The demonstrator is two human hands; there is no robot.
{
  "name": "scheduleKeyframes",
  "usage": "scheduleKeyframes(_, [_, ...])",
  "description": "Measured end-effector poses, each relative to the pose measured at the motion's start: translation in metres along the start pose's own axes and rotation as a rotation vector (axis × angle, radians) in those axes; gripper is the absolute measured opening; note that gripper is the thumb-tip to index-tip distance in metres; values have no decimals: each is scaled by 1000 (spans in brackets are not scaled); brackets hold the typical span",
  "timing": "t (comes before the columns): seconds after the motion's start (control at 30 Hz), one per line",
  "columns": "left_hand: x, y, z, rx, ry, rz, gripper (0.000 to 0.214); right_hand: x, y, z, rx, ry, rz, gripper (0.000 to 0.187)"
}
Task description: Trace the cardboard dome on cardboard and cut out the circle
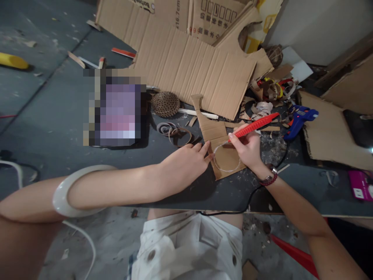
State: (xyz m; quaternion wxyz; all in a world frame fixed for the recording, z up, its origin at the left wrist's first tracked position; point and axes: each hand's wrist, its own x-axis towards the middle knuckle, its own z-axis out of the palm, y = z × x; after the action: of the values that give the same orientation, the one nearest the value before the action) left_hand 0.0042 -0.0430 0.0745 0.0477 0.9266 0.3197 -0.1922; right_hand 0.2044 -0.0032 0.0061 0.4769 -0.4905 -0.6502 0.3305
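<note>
My right hand [247,149] is closed around a red utility knife [256,126], its tip end low over a piece of cardboard [214,130]. A rough whitish circle [226,170] is marked or scored on that piece. The blade itself is too small to make out. My left hand [186,163] holds the cardboard's left edge, fingertips on it beside the circle. The cardboard lies flat on the dark table, with a narrow strip reaching up from its top. Left of it are curled cardboard strips [175,134] and a coiled corrugated disc [165,104].
A large cardboard sheet [189,66] spreads across the back. A blue glue gun [300,120] stands at right, its cord running to the table's front edge. Cardboard scraps [266,107] pile up near it. A blurred tablet-like screen [119,111] is at left, a magenta box [361,184] far right.
</note>
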Motion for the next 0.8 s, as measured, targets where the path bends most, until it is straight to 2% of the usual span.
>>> scheduleKeyframes(0.2, [0,0,2,15,23,17,57,2,-1,0,48,50,33,17])
scheduleKeyframes(0.47, [0,0,1,19,19,9,56,-2,1,-2,-47,-41,-43,20])
scheduleKeyframes(0.67, [0,0,1,25,18,0,56,3,2,0,91,60,85,21])
scheduleKeyframes(0.8, [0,0,3,10,26,6,57,4,-1,1,100,58,125,25])
